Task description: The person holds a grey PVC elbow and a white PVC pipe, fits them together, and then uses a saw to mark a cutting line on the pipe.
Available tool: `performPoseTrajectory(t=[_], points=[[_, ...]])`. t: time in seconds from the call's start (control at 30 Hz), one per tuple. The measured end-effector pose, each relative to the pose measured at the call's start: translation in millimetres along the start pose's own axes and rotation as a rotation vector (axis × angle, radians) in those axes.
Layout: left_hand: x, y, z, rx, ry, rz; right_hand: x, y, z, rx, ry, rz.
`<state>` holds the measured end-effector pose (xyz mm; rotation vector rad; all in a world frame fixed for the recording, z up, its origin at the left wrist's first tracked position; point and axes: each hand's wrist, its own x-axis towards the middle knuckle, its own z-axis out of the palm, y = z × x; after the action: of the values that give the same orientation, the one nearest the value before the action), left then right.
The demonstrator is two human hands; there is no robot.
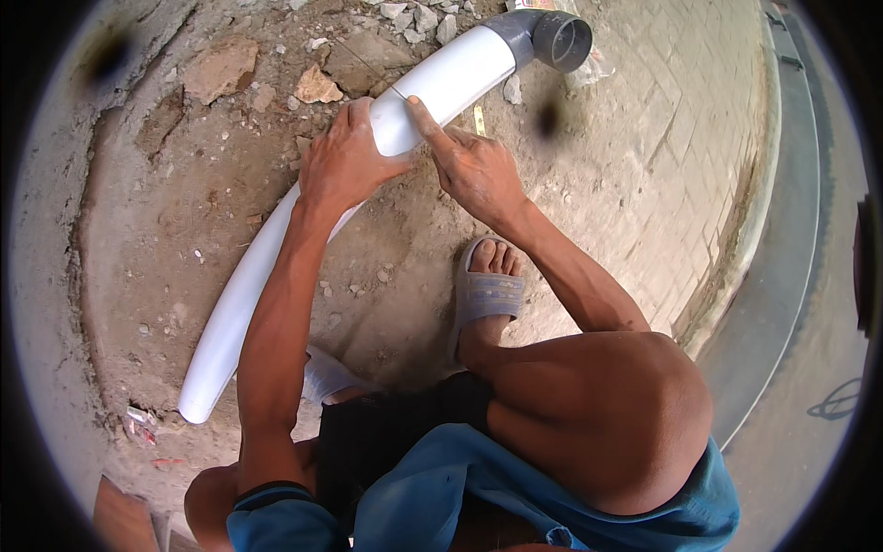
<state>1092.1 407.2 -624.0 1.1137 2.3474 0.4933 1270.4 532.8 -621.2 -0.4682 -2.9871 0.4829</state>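
- In the head view, nearest the camera, a teal-blue cloth garment (pixel 414 483) covers the lap beside a bare bent knee (pixel 635 405).
- Beyond it, a long white round plastic pipe (pixel 225 322) lies slantwise over the brown dirt ground (pixel 368 267), its far end joined to a dark grey plastic elbow (pixel 552 41) (the lens seems to bow the tube).
- The left hand (pixel 345 161) is clamped over the pipe, thumb on the near side, probably to keep it from rolling.
- The right hand (pixel 478 175) stretches its index finger onto the pipe by a thin dark line (pixel 397 91), perhaps to single out that spot; its other fingers curl. Whether they hold the small yellow strip (pixel 479 120) showing beyond, I cannot tell.
- The pipe passes under the left palm and touches the right fingertip; the elbow sits beyond both hands.
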Motion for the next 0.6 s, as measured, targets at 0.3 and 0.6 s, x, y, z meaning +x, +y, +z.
performPoseTrajectory(t=[0.3,0.6], points=[[1.9,8.7,-5.4,0.011,-0.063,-0.038,0.6,3.3,8.0,-0.010,0.067,-0.031],[1.1,17.2,-2.2,0.018,-0.008,-0.001,-44.1,9.2,-8.2,-0.016,-0.014,0.015]])
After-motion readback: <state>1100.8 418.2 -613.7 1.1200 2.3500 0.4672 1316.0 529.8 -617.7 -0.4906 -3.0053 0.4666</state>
